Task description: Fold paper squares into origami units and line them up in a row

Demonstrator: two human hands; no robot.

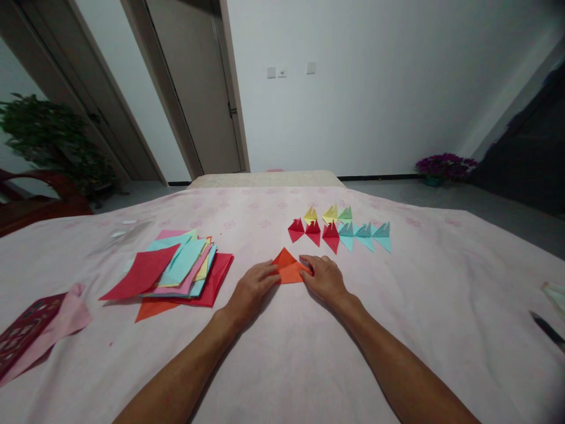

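Observation:
A sheet of orange origami paper [290,272], folded to a triangular shape with its point facing away from me, lies on the cloth in front of me. My left hand [253,285] presses and holds its left corner with the fingers together. At the opposite corner, my right hand [324,278] pinches the paper between thumb and fingers. Beyond it stand several small folded paper birds: red ones [312,232], light blue ones [364,237], yellow ones [330,214] and a pale green one [345,214].
Left of my hands lies a loose pile of coloured paper sheets [183,268], with a clear plastic wrapper [132,231] behind it. A dark red patterned packet [29,327] and pink paper [66,318] sit at far left. A dark pen-like object [547,330] rests at the right edge.

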